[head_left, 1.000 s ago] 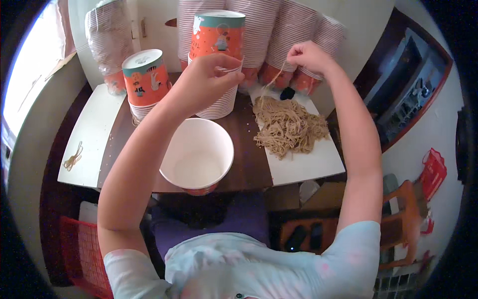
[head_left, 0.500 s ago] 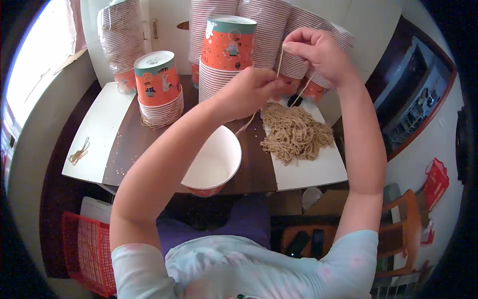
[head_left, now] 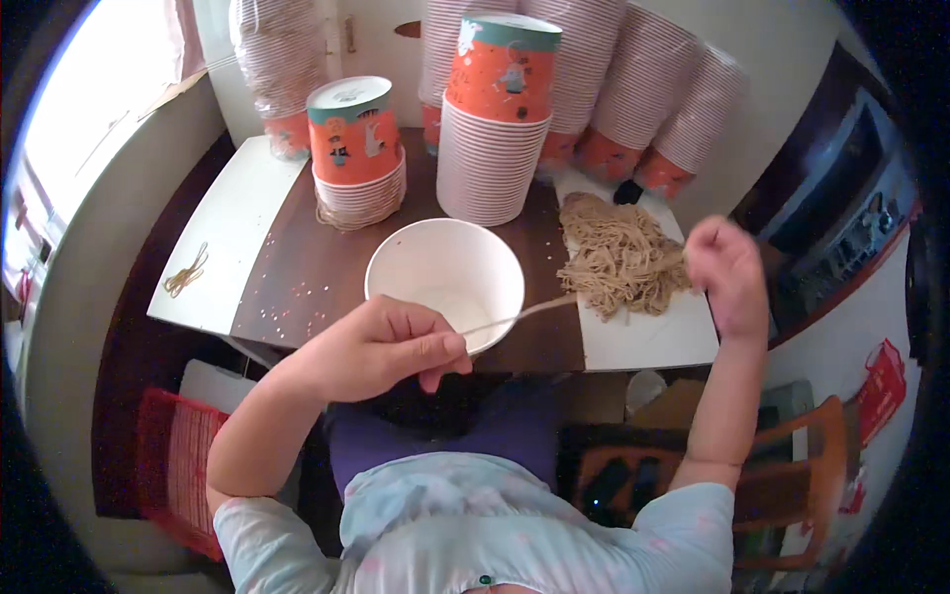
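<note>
A white paper bowl [head_left: 440, 267] stands upright on the dark table [head_left: 297, 272] in front of me. My left hand [head_left: 386, 346] is at the bowl's near rim, pinching a thin tan rubber band [head_left: 520, 315]. The band stretches across the rim toward a pile of tan rubber bands [head_left: 618, 257] lying on a white board [head_left: 643, 342]. My right hand [head_left: 727, 272] hovers just right of the pile. It is blurred, its fingers are loosely apart and nothing shows in it.
Two stacks of orange-and-white paper bowls [head_left: 495, 129] [head_left: 356, 148] stand behind the white bowl, and more stacks lean against the wall [head_left: 633, 89]. A few loose bands [head_left: 185, 270] lie on a white board at the left. A red basket [head_left: 173, 465] and an orange chair [head_left: 792, 475] are on the floor.
Both hands came down from the stacked bowls. My left hand pulled toward me with a band, and my right hand moved right and lower, past the pile.
</note>
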A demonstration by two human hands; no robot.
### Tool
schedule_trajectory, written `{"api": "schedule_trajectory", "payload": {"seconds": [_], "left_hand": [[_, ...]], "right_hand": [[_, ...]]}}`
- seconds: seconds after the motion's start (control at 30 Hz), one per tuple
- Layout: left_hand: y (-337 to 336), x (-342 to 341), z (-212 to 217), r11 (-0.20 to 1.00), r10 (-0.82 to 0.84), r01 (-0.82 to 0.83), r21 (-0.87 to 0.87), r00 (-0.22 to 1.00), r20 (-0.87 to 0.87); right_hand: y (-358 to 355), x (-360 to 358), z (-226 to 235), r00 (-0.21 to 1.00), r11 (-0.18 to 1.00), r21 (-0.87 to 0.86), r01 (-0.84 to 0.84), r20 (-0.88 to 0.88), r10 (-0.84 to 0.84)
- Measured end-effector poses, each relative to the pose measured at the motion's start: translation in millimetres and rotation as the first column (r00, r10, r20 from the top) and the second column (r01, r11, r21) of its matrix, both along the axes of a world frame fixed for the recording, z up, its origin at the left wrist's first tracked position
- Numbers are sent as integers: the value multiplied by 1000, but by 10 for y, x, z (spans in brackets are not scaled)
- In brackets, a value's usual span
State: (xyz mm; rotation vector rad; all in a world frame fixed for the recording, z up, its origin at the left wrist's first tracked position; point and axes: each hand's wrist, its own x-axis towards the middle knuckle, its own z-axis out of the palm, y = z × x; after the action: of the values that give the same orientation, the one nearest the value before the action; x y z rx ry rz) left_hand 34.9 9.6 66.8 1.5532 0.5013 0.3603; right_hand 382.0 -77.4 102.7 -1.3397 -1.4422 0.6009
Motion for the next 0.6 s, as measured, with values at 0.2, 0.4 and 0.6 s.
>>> {"api": "schedule_trajectory", "payload": {"seconds": [0.2,0.4,0.6], "left_hand": [[-255,40,-246,985,-139,131,-114,988,-65],[-342,185,-437,979,-131,113,-169,986,-102],[-323,40,-575,909,-48,16,-416,997,-67]], "right_hand": [[-316,-833,-476,858,956,-84,-281,424,290],[-228,-1523,-967,753,797,-152,-585,-468,463],[-140,-1563,-1105,941,952,25,-306,160,298]]}}
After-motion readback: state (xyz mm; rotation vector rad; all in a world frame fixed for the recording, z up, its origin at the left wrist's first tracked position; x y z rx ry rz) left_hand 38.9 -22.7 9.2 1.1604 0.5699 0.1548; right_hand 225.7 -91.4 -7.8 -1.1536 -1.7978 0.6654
